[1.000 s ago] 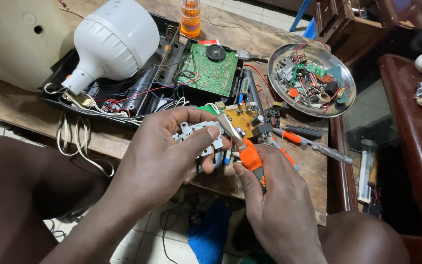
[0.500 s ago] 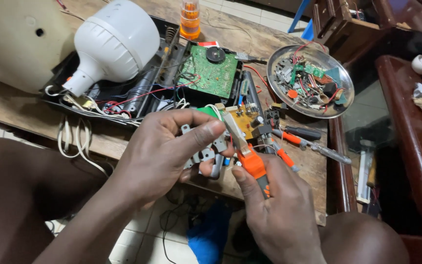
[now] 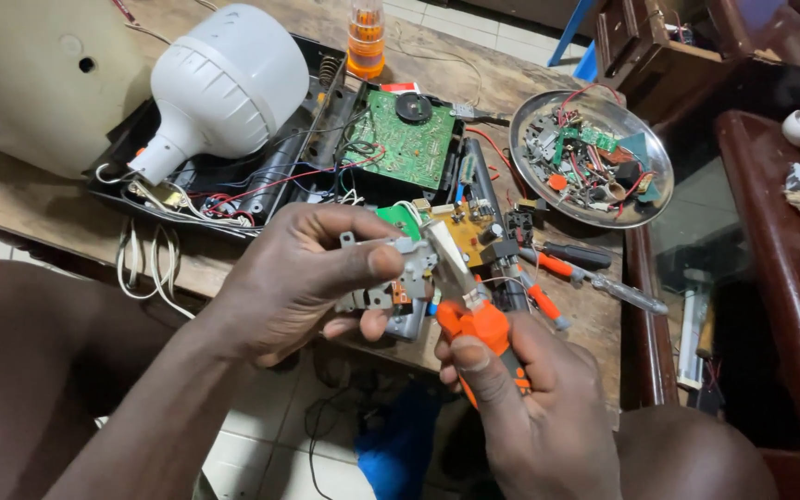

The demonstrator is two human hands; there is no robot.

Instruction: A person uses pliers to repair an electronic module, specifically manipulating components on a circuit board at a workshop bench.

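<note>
1. Here the left hand (image 3: 303, 278) is curled around a small grey metal part (image 3: 391, 278), thumb and fingers pinching it just above the near edge of the table (image 3: 67, 208), raised and turned so its top edge faces the tool
2. The right hand (image 3: 534, 417) is closed round the orange grips of the pliers (image 3: 460, 292), whose pale tip meets the part's upper right corner (whether the tip bites or only touches cannot be told)
3. Behind the hands, an opened black housing (image 3: 261, 181) lies flat, exposing a green circuit board (image 3: 406, 139) and red and white wires; a large white bulb (image 3: 210, 93) rests across its left end
4. A round metal dish (image 3: 655, 153), top right, gathers loose components
5. An orange-handled screwdriver (image 3: 594, 278) lies beside the pliers
6. A small orange bottle (image 3: 366, 37) stands at the table's far edge; no label is legible
</note>
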